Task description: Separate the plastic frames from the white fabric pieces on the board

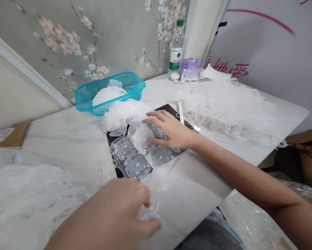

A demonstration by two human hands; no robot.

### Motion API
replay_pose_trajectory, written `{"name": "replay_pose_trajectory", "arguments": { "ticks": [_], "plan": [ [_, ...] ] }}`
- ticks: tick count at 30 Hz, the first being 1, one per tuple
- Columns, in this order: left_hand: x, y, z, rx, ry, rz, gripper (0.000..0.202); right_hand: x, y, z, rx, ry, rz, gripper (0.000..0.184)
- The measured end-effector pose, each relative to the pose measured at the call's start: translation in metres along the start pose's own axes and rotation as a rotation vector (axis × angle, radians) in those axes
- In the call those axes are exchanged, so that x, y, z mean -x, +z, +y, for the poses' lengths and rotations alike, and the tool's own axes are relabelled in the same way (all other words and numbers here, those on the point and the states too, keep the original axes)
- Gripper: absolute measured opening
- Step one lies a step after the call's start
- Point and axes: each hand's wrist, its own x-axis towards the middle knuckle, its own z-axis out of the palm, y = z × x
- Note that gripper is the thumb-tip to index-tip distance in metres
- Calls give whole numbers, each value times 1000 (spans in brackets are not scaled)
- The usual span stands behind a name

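Note:
On the table lies a black sheet (pixel 118 172) bearing several grey translucent moulded panels (pixel 137 166) with rounded corners and small white dots. My right hand (pixel 171 130) rests over its right side, fingers spread, on or just above a whitish translucent piece (pixel 142 137). Close to the camera, my left hand (pixel 114 211) is bent, with thumb and forefinger apart. Thin clear scraps (pixel 156 187) lie by those fingertips; its other fingers are hidden. A crumpled white translucent heap (pixel 127 110) covers the sheet's far edge.
A blue plastic basket (pixel 84 99) holding white pieces stands against the wall. Behind are a green-capped water bottle (pixel 176 52) and a purple packet (pixel 190 69). Piles of translucent scraps lie at right (pixel 231 107) and left (pixel 33 198). A pale strip (pixel 181 113) lies beside the sheet.

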Motion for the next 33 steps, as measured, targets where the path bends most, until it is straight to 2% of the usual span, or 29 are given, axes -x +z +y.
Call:
{"name": "replay_pose_trajectory", "arguments": {
  "ticks": [3,5,8,11,14,16,18,20,22,26,30,33],
  "plan": [
    [-17,-14,-18,-74,-241,17,45,0,-2,-4,-49,-1,-90,42],
    [-32,-21,-34,-160,-418,89,57,0,-5,-6,-73,71,-131,35],
    [-50,-25,-57,-211,-549,187,67,0,-9,-10,-128,201,-189,42],
    [-55,-23,-69,-179,-556,221,70,0,-12,-17,-328,270,-309,57],
    [-54,-20,-72,-140,-513,257,58,0,-13,-24,-492,385,-410,63],
    [-54,-17,-72,-101,-463,270,47,1,-11,-27,-464,377,-395,62],
    [-56,-15,-73,-25,-393,284,36,1,-6,-28,-372,310,-307,55],
    [-57,-15,-71,141,-309,329,28,2,1,-28,-282,235,-167,43],
    [-58,-15,-66,457,-200,403,26,3,8,-28,-211,151,-13,36],
    [-66,-11,-47,1196,31,521,35,3,17,-29,-130,-4,192,54],
    [-86,10,-37,1607,9,573,45,3,20,-28,14,-52,322,43],
    [-97,26,-39,1746,-13,592,53,4,22,-26,116,-155,359,28]
  ]
}}
